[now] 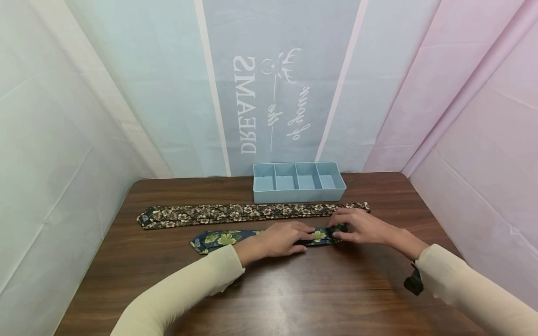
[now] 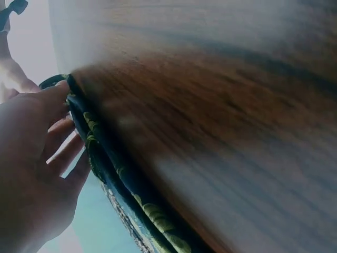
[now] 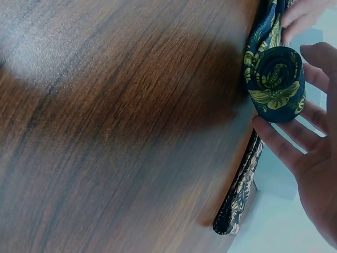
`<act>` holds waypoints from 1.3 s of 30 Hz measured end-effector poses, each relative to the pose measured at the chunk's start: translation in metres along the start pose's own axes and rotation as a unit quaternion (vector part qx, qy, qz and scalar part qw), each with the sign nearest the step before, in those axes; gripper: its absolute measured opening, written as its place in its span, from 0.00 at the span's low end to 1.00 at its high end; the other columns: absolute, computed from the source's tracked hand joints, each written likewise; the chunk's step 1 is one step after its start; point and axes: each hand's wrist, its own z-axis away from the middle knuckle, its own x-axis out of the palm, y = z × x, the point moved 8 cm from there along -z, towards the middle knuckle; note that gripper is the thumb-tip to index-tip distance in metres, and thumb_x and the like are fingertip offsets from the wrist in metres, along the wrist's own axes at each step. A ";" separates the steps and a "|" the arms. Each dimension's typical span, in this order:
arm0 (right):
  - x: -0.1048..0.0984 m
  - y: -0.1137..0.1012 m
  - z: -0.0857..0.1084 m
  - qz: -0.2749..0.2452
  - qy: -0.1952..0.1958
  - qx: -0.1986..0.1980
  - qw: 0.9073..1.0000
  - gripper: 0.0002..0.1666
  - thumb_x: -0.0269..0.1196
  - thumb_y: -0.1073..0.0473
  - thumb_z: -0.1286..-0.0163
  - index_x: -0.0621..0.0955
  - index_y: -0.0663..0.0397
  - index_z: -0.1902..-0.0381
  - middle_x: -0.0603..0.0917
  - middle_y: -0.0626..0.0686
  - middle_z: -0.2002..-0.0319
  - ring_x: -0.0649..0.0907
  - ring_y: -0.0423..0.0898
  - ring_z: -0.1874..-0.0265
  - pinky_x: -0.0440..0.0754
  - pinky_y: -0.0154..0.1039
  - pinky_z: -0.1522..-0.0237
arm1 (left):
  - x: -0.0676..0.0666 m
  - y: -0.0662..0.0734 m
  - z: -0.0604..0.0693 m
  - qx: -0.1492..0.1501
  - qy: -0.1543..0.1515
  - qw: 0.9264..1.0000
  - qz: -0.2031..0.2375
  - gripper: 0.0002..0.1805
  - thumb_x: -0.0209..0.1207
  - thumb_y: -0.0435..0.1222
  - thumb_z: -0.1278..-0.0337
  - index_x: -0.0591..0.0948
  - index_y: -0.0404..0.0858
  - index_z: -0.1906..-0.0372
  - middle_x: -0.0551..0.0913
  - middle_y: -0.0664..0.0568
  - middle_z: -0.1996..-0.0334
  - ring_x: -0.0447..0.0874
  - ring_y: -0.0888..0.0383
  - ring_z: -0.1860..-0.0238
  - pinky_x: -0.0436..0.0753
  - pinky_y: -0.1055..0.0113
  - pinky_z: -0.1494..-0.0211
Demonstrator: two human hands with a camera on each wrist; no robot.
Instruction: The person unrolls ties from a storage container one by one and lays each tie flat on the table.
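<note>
A navy necktie with yellow-green flowers (image 1: 227, 238) lies lengthwise across the table, its wide pointed tip to the left. Its right end is wound into a coil (image 3: 276, 87), seen end-on in the right wrist view. My right hand (image 1: 359, 227) holds this coil between thumb and fingers. My left hand (image 1: 282, 239) rests on the middle of the same necktie, fingers extended along it; the left wrist view shows those fingertips touching the cloth (image 2: 100, 153). Behind it, a dark necktie with cream and brown flowers (image 1: 218, 213) lies flat, its narrow end partly behind my right hand.
A light blue box (image 1: 300, 196) with several compartments stands at the table's back edge, just behind the cream-flowered necktie. Printed cloth (image 1: 273, 28) hangs behind the brown wooden table (image 1: 269, 289). Pale cloth walls stand to either side.
</note>
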 end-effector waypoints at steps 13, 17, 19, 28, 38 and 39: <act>0.000 0.002 0.001 -0.005 -0.001 0.003 1.000 0.13 0.74 0.59 0.32 0.87 0.48 0.50 0.84 0.43 0.53 0.79 0.35 0.71 0.80 0.33 0.67 | 0.007 -0.004 0.002 0.001 -0.015 1.000 -0.007 0.24 0.60 0.46 0.21 0.78 0.50 0.26 0.74 0.57 0.24 0.72 0.59 0.24 0.74 0.64 0.25; 0.000 0.002 0.001 -0.003 -0.003 -0.005 1.000 0.13 0.73 0.62 0.32 0.88 0.49 0.50 0.84 0.44 0.53 0.80 0.37 0.66 0.80 0.34 0.65 | 0.008 -0.008 0.005 0.000 -0.012 1.000 -0.011 0.24 0.60 0.47 0.21 0.79 0.51 0.27 0.74 0.58 0.25 0.72 0.60 0.25 0.75 0.65 0.25; -0.001 0.001 0.002 -0.002 -0.003 -0.007 1.000 0.13 0.72 0.63 0.33 0.89 0.49 0.51 0.84 0.44 0.54 0.80 0.38 0.64 0.80 0.34 0.64 | 0.008 -0.009 0.006 -0.001 -0.012 1.000 -0.008 0.24 0.60 0.47 0.21 0.78 0.51 0.27 0.74 0.59 0.24 0.72 0.61 0.25 0.75 0.64 0.25; -0.002 0.001 0.002 -0.008 0.006 -0.006 1.000 0.11 0.71 0.64 0.33 0.88 0.47 0.54 0.84 0.43 0.55 0.80 0.36 0.64 0.80 0.33 0.65 | 0.007 -0.015 0.015 -0.011 -0.022 1.000 0.011 0.24 0.59 0.47 0.21 0.77 0.53 0.26 0.72 0.60 0.23 0.71 0.62 0.24 0.74 0.64 0.25; 0.001 0.010 0.006 -0.016 0.017 0.033 0.999 0.11 0.76 0.59 0.34 0.84 0.48 0.58 0.84 0.42 0.60 0.77 0.36 0.74 0.76 0.28 0.74 | 0.007 -0.019 0.026 -0.012 -0.013 1.000 0.018 0.23 0.60 0.46 0.21 0.79 0.51 0.27 0.73 0.58 0.24 0.72 0.61 0.24 0.73 0.63 0.24; 0.001 0.011 0.006 -0.014 0.015 0.037 0.999 0.12 0.76 0.60 0.34 0.84 0.48 0.57 0.84 0.42 0.60 0.77 0.36 0.75 0.76 0.28 0.73 | 0.007 -0.020 0.028 -0.014 -0.013 1.000 0.019 0.23 0.60 0.46 0.21 0.79 0.51 0.27 0.73 0.58 0.24 0.72 0.61 0.24 0.73 0.63 0.24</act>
